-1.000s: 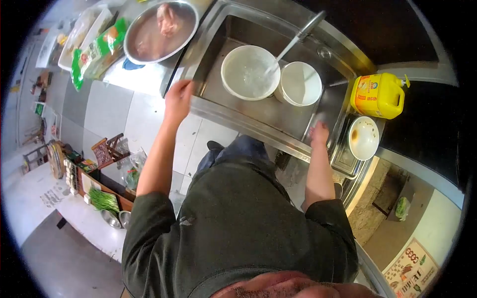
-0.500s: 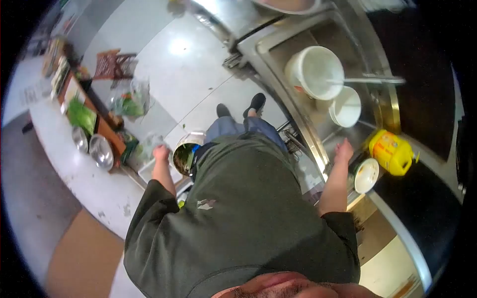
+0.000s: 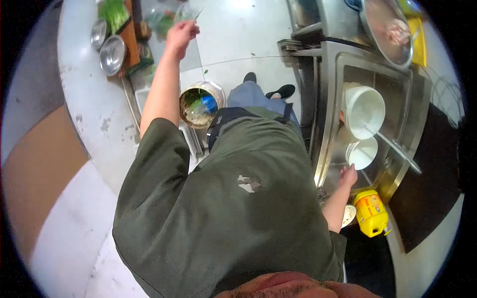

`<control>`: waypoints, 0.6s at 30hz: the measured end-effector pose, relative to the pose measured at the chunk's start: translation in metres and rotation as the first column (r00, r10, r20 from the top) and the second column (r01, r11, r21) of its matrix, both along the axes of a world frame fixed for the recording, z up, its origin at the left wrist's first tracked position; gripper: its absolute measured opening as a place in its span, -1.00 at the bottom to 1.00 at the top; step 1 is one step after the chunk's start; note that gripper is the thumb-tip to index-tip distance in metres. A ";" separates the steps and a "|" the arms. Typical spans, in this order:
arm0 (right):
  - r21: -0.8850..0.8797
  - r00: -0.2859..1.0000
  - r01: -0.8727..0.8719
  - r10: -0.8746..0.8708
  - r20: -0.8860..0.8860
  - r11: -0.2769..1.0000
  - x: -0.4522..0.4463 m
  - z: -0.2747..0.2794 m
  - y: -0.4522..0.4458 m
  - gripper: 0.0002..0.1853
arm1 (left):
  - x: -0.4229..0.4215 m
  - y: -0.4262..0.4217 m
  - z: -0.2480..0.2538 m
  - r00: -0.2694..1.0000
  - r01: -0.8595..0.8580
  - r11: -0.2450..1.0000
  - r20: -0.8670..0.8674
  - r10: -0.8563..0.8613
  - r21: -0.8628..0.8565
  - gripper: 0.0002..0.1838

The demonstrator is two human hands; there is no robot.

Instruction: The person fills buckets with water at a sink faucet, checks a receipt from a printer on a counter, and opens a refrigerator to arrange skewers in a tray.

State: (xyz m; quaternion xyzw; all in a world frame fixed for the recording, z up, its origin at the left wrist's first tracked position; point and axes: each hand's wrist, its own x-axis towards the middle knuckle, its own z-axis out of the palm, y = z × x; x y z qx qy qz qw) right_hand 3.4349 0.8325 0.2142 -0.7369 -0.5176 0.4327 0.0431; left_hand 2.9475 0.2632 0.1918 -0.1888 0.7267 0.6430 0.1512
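Pale tiled floor [image 3: 238, 37] underfoot, white table [image 3: 94, 114] along the left, steel sink [image 3: 330, 99] on the right.

Right hand [image 3: 349, 176]: fingers partly bent, at the near rim of the smaller white bucket [image 3: 362, 153]. Cannot tell whether it grips, touches or merely overlaps in view. Bucket sits in the sink, tilted or seen aslant; looks like plastic. Judgement: stiff wall, slight give at the lip, light unless water lies inside (depth unreadable), slick if wet. Best hold: rim, thumb inside and fingers under the lip.

Just beyond, also in the sink, the larger white bucket [image 3: 366, 110]. Tap [image 3: 403, 157] reaches over its mouth. Probably the heavier of the two if filled; would want both hands on opposite sides of the rim, kept level. Unlikely to break.

Around them: yellow jug [image 3: 371, 213] and white bowl [image 3: 349, 216] beside the sink's near end; metal basin [image 3: 368, 32] with raw meat [image 3: 398, 32] past the far end.

Left hand [image 3: 183, 37]: out over the floor, fingers curled; whether anything is held, cannot tell. Nearest in view, a plastic bag [image 3: 161, 24] with greens. Scrap bucket [image 3: 217, 92] stands nearer the body.
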 end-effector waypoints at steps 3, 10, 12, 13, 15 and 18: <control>-0.023 0.996 -0.020 0.022 0.082 1.000 0.010 -0.001 0.002 -0.65 | 0.032 -0.031 0.011 0.966 -0.258 0.947 0.022 0.259 0.189 -0.83; -0.050 0.996 -0.001 0.005 0.085 0.999 0.001 0.013 -0.002 -0.67 | 0.214 -0.130 -0.150 0.587 0.793 0.416 0.741 -0.326 -0.445 -0.65; 0.026 0.995 -0.036 0.034 0.095 0.999 -0.023 0.029 -0.013 -0.65 | 0.263 -0.139 -0.172 0.604 0.709 0.602 0.757 -0.249 -0.368 -0.68; 0.059 0.993 -0.054 0.047 0.104 0.997 -0.030 0.032 -0.019 -0.64 | 0.274 -0.131 -0.160 0.694 0.351 0.884 0.720 -0.024 -0.309 -0.72; 0.024 0.986 -0.127 0.124 0.109 0.992 -0.012 0.015 -0.001 -0.63 | 0.289 -0.120 -0.141 0.709 -0.099 0.961 0.659 0.251 -0.259 -0.73; 0.002 0.981 -0.138 0.137 0.139 0.990 -0.007 0.007 0.006 -0.60 | 0.271 -0.140 -0.131 0.749 0.039 0.960 0.645 0.155 -0.276 -0.74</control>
